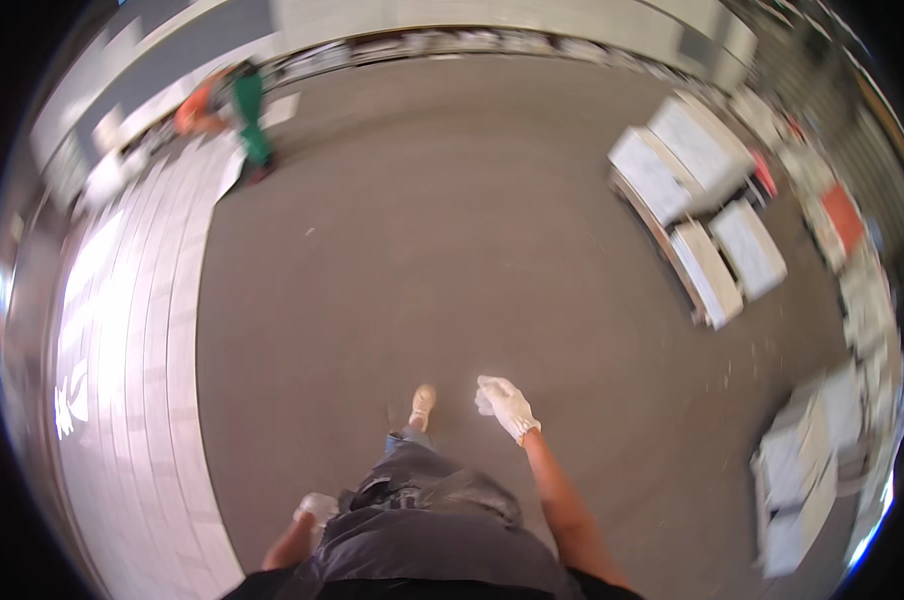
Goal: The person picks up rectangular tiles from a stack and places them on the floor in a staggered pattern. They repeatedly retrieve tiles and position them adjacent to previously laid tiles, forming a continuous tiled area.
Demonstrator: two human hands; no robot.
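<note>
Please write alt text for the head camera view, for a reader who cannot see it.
Looking down, a person walks over a brown floor, the right hand in a white glove swung forward and empty, the gloved left hand low by the hip. White stacked boxes stand at right; another person is far off.

Flat white packages (707,205) lie stacked on a low rack at the upper right; more white packages (807,465) sit blurred at the lower right, with an orange-red one (842,218) near the right edge.

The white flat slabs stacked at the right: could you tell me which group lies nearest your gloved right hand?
The lower-right stack of white flat slabs lies nearest the white-gloved right hand; the other stack sits farther up the grey floor.
</note>
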